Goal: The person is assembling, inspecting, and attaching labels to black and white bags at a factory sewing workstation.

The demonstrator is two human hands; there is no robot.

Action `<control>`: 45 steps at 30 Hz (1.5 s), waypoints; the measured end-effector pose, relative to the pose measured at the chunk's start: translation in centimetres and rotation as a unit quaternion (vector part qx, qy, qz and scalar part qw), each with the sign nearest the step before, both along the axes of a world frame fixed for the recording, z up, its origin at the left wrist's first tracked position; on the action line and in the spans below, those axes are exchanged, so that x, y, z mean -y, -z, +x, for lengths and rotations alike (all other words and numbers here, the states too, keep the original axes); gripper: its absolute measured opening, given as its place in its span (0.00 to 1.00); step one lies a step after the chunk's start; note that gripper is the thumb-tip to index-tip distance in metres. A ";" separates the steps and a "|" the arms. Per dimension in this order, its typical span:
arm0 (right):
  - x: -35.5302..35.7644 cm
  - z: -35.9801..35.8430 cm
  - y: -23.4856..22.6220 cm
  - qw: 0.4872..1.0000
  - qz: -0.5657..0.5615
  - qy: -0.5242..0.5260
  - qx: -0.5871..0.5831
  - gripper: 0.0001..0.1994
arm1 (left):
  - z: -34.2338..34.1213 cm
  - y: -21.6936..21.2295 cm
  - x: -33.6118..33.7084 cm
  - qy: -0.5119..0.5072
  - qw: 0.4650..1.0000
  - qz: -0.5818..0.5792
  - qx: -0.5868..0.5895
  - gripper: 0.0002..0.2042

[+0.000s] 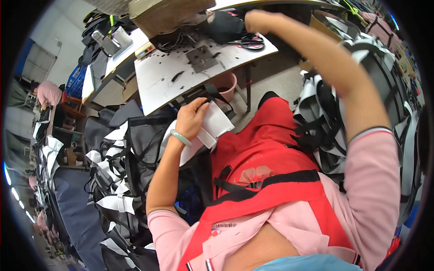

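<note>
Gripping a white fabric piece (212,126) near the lap, the left hand (190,119) curls its fingers over it. Far right, the right hand (257,20) is clenched beside the scissors (251,41); reaching blind risks a nick.

1. Premises: a garment or bag sewing workshop.
2. Evidence: a white work table (181,74) scattered with black fabric scraps, with scissors (251,42) at its edge.
3. Stacks of cut black-and-white fabric pieces (115,180) crowd both sides of the seat.
4. Another worker in pink (49,93) stands at a further bench.
</note>
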State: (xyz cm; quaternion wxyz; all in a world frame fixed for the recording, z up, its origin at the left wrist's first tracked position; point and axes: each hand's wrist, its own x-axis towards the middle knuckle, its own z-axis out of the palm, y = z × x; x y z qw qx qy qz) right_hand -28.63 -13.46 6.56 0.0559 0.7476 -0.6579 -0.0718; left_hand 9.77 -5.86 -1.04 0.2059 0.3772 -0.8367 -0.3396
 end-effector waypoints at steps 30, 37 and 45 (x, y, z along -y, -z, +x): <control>-11.2 17.4 7.9 0.723 0.100 0.033 0.683 0.13 | 0.6 2.7 9.6 -0.021 0.987 0.132 -0.086 0.15; -11.6 15.8 10.3 0.804 0.098 0.070 0.583 0.35 | 0.6 0.4 8.2 -0.049 0.927 0.292 -0.230 0.11; -11.9 16.8 9.6 0.799 0.114 0.063 0.587 0.33 | 0.3 1.5 8.4 -0.057 0.922 0.304 -0.234 0.13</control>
